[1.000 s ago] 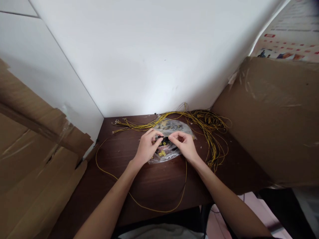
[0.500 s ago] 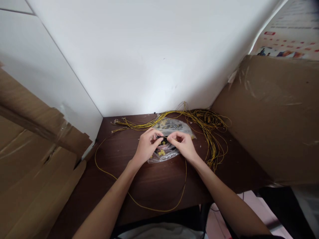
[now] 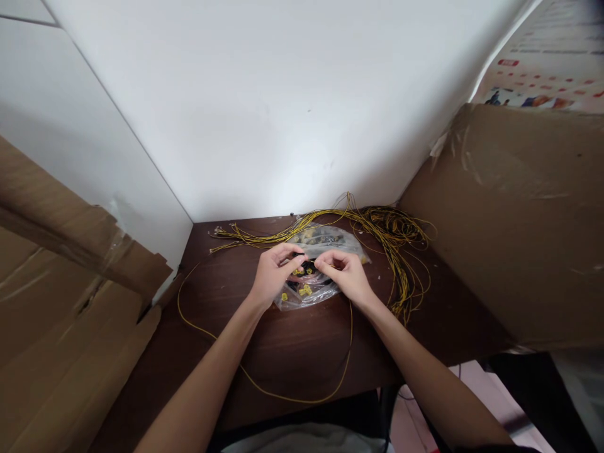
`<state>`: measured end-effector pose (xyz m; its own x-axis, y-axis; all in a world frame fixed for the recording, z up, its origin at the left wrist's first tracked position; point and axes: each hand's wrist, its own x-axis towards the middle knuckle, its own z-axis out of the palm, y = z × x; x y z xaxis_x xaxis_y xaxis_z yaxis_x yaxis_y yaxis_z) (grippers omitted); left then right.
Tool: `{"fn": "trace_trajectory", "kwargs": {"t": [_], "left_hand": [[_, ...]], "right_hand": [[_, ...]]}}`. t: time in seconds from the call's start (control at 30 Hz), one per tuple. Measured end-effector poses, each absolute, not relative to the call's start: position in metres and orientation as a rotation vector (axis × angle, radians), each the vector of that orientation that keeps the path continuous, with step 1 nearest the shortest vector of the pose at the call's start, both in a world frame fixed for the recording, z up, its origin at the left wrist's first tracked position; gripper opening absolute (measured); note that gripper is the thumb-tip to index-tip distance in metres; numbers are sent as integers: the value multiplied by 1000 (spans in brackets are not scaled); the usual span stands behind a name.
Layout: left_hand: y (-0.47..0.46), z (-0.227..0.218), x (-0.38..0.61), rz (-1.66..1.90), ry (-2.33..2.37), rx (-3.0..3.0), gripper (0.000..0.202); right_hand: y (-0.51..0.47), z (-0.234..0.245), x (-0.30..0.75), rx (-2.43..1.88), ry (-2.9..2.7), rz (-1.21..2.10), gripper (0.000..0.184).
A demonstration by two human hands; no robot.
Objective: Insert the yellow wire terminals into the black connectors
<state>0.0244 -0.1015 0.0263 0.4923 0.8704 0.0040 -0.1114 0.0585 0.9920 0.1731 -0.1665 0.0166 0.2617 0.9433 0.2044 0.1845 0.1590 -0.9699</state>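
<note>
Above the plastic bag, my left hand (image 3: 274,272) pinches a small black part (image 3: 299,254) between thumb and fingers; its exact kind is too small to tell. Facing it, my right hand (image 3: 346,274) is closed on the end of a yellow wire (image 3: 302,401). A short tip of that wire shows between the two hands, and the rest loops over the table toward me and round to the left. Beneath my hands lies the clear plastic bag (image 3: 325,297), holding several small yellow connector-like pieces (image 3: 306,290) and black ones.
A bundle of yellow and black wires (image 3: 325,217) stretches across the back of the dark brown table (image 3: 283,346), coiled at the right. Cardboard (image 3: 70,314) stands on the left, and a cardboard panel (image 3: 528,226) on the right. Behind is a white wall (image 3: 283,107).
My left hand has shifted slightly left, away from my right hand, with the black part now showing in its fingers. My right hand stays nearly in place on the wire.
</note>
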Motion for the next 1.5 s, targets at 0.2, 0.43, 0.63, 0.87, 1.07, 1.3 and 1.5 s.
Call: {"fn": "trace_trajectory", "kwargs": {"t": [0.2,0.43,0.63,0.87,1.07,1.3,1.5], "left_hand": [[-102,24,25,822,758,1272,27],[-106,26,27,810,751,1292,26],[-106,26,27,809,750,1309,25],[-105,20,28,861,724,1479,22],[-105,16,29,924,752,1566,19],[-105,15,28,933,749,1602,18],[-104,12,29,950,740,1604,19]], "right_hand": [[-167,16,172,-1309,-1207,787,22],[-166,14,170,-1315,-1209,798,22],[-167,16,169,-1337,-1192,797,22],[-167,13,168,-1345,-1203,767,20],[-167,11,167,-1363,-1217,770,21],[-170,16,168,-1333,-1337,648,20],[-175,21,164,-1351,-1513,384,17]]}}
